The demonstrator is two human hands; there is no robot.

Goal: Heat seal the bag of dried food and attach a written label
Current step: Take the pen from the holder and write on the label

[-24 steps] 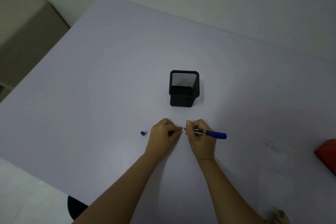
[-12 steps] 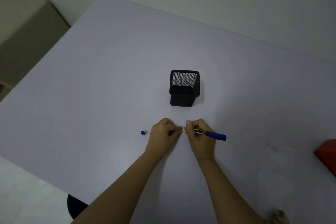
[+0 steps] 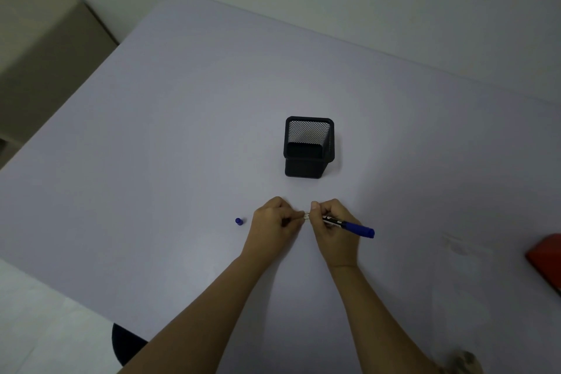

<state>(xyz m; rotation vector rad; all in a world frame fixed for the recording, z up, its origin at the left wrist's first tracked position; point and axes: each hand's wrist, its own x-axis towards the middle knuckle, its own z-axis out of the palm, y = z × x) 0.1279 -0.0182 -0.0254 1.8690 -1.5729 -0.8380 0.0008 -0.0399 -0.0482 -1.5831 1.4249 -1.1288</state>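
Nothing shifted: marker stays low over table, near side of mesh holder; right hand grips barrel, left hand pinches white bit at its tip, unidentifiable. Likely labelling: brace wrists, small strokes. Loose cap lies left.

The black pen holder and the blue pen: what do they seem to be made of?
The pen holder: probably metal mesh, matte black; light shows through fine holes in its far wall, and the rim is a solid band. The pen: likely smooth plastic, blue at one end, black in the middle; too small to be sure.
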